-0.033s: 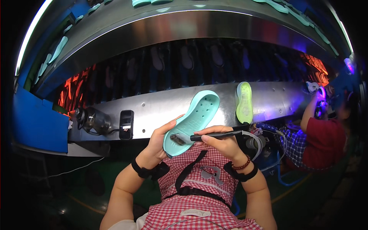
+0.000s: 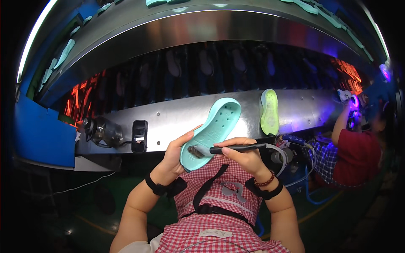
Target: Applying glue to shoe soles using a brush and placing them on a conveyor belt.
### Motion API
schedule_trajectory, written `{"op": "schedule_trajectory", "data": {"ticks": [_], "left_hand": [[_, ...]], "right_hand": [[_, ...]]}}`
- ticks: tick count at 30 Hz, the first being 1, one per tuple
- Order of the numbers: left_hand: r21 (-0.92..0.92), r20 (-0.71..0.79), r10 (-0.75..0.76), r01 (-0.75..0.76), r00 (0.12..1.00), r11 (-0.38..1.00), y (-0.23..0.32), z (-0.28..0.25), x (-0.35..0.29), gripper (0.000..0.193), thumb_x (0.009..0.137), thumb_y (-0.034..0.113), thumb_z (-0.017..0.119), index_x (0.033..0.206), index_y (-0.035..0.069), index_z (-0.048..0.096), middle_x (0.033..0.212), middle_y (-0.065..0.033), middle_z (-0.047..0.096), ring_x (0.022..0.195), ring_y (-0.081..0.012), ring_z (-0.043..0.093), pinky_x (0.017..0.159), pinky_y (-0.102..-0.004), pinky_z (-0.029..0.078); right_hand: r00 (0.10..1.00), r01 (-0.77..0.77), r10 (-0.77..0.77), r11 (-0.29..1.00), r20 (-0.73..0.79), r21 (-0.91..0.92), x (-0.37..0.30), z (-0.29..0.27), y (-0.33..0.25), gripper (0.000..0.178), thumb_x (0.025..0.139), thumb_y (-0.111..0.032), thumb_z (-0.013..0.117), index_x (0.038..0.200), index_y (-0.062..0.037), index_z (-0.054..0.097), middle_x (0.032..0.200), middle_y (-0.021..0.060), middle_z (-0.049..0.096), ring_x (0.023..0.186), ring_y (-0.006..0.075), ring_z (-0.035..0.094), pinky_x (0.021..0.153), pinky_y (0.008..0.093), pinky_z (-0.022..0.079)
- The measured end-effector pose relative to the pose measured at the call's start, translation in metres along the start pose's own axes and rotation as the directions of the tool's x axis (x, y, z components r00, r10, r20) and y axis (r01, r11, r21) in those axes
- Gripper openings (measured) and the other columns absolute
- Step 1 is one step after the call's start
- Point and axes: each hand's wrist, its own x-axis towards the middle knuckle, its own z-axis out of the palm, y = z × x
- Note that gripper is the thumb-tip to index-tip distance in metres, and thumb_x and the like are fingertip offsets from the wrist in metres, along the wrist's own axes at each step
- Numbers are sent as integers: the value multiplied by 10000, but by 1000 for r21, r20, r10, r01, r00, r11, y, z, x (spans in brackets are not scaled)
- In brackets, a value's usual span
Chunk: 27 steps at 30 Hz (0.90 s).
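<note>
My left hand grips a mint-green shoe sole along its left edge, thumb on the rim. The sole is tilted, hollow side up, with small holes at its wide far end. In my right hand is a brush with a black handle, held between thumb and fingers. Its dark bristles lie against the inside of the sole's near end. A pale tube curves away from the back of the handle. Some of my left fingers are hidden beneath the sole.
A yellow-green sole lies on the metal bench. At left are a glass pot and a black tray. Mint soles rest on the raised belt behind. A co-worker in a red top sits at right.
</note>
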Motion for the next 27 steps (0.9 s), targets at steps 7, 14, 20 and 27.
{"op": "schedule_trajectory", "data": {"ticks": [7, 14, 20, 27], "left_hand": [[-98, -66, 86, -92, 994, 991, -10, -18, 3, 511, 877, 229, 406, 1310, -19, 297, 1201, -191, 467, 1062, -268, 521, 911, -382, 448], [-98, -44, 117, -121, 992, 988, -12, -25, 4, 507, 877, 217, 412, 1312, -17, 297, 1210, -185, 469, 1061, -265, 533, 896, -361, 463], [-86, -72, 111, -117, 991, 989, -26, -28, 5, 498, 895, 229, 416, 1316, -12, 302, 1221, -164, 476, 1068, -240, 531, 896, -355, 457], [41, -20, 222, -221, 975, 974, 27, -13, -29, 531, 899, 273, 365, 1342, -2, 264, 1276, -163, 432, 1110, -267, 497, 913, -408, 431]], "right_hand": [[989, 71, -83, 992, -119, -103, 2, 3, 21, 190, 813, -34, 567, 978, 45, 619, 856, 121, 650, 760, 131, 617, 695, 216, 488], [950, 159, -218, 954, -222, -255, 16, -7, 37, 194, 807, -6, 566, 988, 52, 606, 865, 136, 648, 649, 103, 606, 600, 206, 483], [735, 276, -584, 723, -346, -634, 36, 9, 41, 202, 775, 16, 585, 975, 35, 610, 857, 158, 646, 660, 140, 614, 614, 248, 503], [997, 72, -70, 980, -18, 188, -20, 2, -1, 187, 787, -30, 575, 949, 62, 597, 891, 230, 627, 504, 124, 552, 449, 202, 434]]}}
